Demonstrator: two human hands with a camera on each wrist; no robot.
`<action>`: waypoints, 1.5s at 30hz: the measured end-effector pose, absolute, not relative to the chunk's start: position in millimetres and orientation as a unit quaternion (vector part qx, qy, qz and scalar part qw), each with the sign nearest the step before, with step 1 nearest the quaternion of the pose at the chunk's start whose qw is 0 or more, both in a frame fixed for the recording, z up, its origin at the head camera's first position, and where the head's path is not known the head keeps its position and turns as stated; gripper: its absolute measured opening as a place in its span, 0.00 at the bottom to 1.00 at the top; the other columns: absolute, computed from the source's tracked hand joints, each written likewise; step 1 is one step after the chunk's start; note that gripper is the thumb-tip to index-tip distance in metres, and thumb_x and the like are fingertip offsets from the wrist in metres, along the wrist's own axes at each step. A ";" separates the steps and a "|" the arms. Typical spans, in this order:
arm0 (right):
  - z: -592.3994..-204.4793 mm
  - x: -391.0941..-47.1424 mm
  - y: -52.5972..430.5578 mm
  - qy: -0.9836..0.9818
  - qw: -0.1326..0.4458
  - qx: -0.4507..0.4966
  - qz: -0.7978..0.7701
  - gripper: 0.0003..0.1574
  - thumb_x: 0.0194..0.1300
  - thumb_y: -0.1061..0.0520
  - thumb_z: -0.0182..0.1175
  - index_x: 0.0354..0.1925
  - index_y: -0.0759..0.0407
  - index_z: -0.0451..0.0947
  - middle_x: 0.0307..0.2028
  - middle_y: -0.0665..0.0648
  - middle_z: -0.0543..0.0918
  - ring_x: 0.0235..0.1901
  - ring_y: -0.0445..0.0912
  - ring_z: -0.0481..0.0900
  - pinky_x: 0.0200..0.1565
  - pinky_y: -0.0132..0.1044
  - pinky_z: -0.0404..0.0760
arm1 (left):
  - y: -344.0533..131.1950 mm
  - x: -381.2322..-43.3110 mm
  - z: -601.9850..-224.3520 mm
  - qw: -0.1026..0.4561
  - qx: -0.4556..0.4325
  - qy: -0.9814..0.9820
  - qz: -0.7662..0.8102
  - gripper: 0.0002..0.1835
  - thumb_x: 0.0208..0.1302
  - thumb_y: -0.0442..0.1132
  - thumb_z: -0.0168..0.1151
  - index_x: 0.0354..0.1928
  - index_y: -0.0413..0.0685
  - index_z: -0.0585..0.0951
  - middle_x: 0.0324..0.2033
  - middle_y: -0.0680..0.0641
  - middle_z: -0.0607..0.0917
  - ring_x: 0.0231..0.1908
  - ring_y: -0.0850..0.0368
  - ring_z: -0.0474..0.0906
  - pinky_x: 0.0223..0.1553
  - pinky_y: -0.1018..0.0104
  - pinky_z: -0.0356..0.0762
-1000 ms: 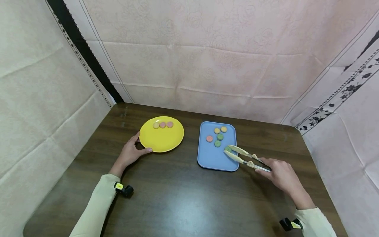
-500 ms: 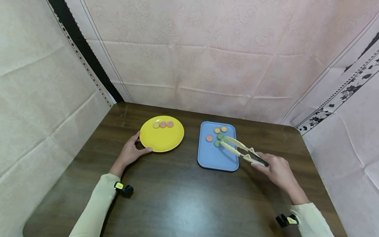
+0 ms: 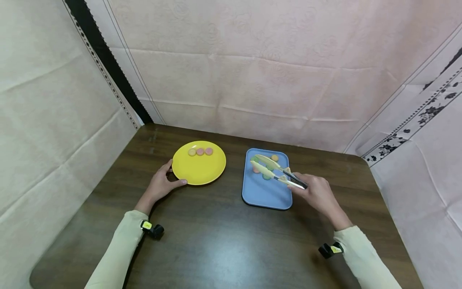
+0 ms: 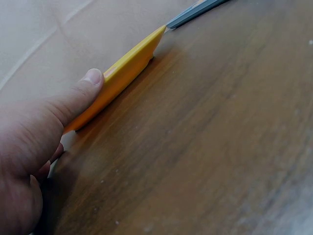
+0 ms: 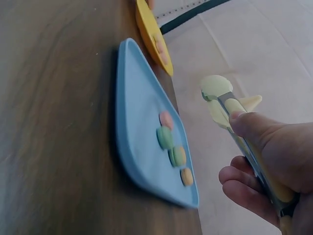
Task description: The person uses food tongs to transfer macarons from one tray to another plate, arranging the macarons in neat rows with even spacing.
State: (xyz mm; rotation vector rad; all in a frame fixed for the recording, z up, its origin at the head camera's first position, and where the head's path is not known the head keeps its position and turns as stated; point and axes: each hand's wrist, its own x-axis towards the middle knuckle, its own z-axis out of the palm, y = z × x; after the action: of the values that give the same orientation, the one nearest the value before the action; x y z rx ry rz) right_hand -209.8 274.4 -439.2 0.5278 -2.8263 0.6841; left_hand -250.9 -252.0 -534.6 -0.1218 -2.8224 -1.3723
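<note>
My left hand [image 3: 162, 185] holds the near left rim of a round yellow plate [image 3: 199, 171], its thumb on the edge in the left wrist view. Two pink macarons and a yellow one [image 3: 192, 152] lie in a row on the plate. My right hand [image 3: 318, 193] grips a pair of tongs [image 3: 262, 170] with cream tips, tilted above a blue tray [image 3: 266, 196]. Between the tips is a green macaron [image 5: 205, 97], lifted clear of the tray in the right wrist view. Pink [image 5: 166, 120], green [image 5: 165, 138] and yellow [image 5: 186, 176] macarons lie on the tray, partly hidden by the tongs in the head view.
Plate and tray stand apart on a dark brown wooden table [image 3: 216, 233], the plate at left, the tray at right. Pale patterned cloth [image 3: 252, 88] hangs behind the table's far edge and along both sides.
My right hand has moved left and away from me, carrying the tongs and the green macaron from the tray's right edge over its far left part. The left hand stays at the plate.
</note>
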 end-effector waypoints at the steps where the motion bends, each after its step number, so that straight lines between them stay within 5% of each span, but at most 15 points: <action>1: -438.8 -212.8 270.7 -0.951 0.092 0.180 0.234 0.35 0.64 0.46 0.73 0.59 0.68 0.82 0.50 0.68 0.87 0.35 0.52 0.83 0.35 0.46 0.81 | -252.0 -251.2 -534.7 0.000 -0.039 -0.898 -0.437 0.67 0.52 0.66 0.76 0.81 0.38 0.48 0.68 0.33 0.70 0.68 0.38 0.66 0.70 0.39 0.61; 5: -437.0 -223.7 256.1 -0.947 0.088 0.190 0.243 0.35 0.63 0.45 0.73 0.60 0.67 0.82 0.52 0.69 0.86 0.40 0.54 0.85 0.39 0.49 0.83 | -251.8 -251.3 -534.9 -0.001 -0.036 -0.898 -0.438 0.68 0.52 0.66 0.76 0.81 0.39 0.48 0.70 0.33 0.69 0.68 0.38 0.66 0.70 0.38 0.61; 9: -433.8 -235.1 240.8 -0.945 0.078 0.198 0.250 0.35 0.63 0.46 0.73 0.60 0.66 0.81 0.51 0.68 0.87 0.35 0.50 0.82 0.34 0.43 0.82 | -251.4 -251.6 -535.7 0.000 -0.035 -0.897 -0.440 0.68 0.52 0.66 0.76 0.81 0.39 0.48 0.70 0.33 0.69 0.68 0.38 0.65 0.70 0.38 0.60; 15: -427.1 -252.2 212.0 -0.940 0.068 0.217 0.252 0.35 0.62 0.47 0.74 0.62 0.63 0.81 0.39 0.62 0.89 0.22 0.45 0.69 0.21 0.35 0.67 | -251.3 -252.1 -535.8 0.000 -0.033 -0.899 -0.436 0.67 0.52 0.66 0.76 0.81 0.38 0.48 0.70 0.33 0.69 0.68 0.38 0.65 0.70 0.38 0.60; 27: -422.1 -276.0 160.7 -0.929 0.059 0.280 0.233 0.34 0.66 0.43 0.70 0.63 0.60 0.81 0.18 0.51 0.78 0.16 0.40 0.61 0.24 0.37 0.67 | -250.9 -250.5 -533.6 -0.005 -0.032 -0.896 -0.442 0.68 0.52 0.66 0.76 0.81 0.38 0.48 0.68 0.33 0.70 0.68 0.38 0.65 0.70 0.39 0.61; 35: -427.4 -287.3 131.6 -0.929 0.042 0.292 0.222 0.31 0.66 0.41 0.69 0.61 0.56 0.84 0.33 0.50 0.85 0.26 0.43 0.73 0.28 0.36 0.72 | -250.9 -250.5 -533.1 -0.002 -0.034 -0.897 -0.442 0.67 0.52 0.66 0.75 0.81 0.38 0.48 0.68 0.33 0.71 0.69 0.38 0.65 0.71 0.38 0.60; 41: -433.7 -293.7 116.2 -0.934 0.032 0.290 0.206 0.34 0.66 0.39 0.69 0.62 0.56 0.82 0.27 0.52 0.84 0.24 0.44 0.71 0.26 0.35 0.70 | -251.0 -250.1 -533.7 -0.004 -0.034 -0.896 -0.442 0.67 0.52 0.66 0.75 0.81 0.38 0.48 0.68 0.33 0.70 0.69 0.38 0.65 0.70 0.38 0.61; 45: -439.0 -296.5 106.6 -0.932 0.023 0.291 0.216 0.34 0.66 0.40 0.69 0.62 0.58 0.82 0.37 0.56 0.90 0.24 0.43 0.74 0.27 0.35 0.71 | -250.7 -250.5 -534.4 -0.003 -0.031 -0.897 -0.442 0.67 0.52 0.66 0.76 0.81 0.38 0.48 0.69 0.33 0.70 0.69 0.38 0.65 0.70 0.38 0.60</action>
State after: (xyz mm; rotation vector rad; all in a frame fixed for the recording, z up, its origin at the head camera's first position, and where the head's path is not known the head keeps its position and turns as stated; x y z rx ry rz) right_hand -296.5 106.6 -439.0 0.9022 -2.8843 0.6682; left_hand -250.5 -250.7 -534.4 -0.0985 -2.8219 -1.3900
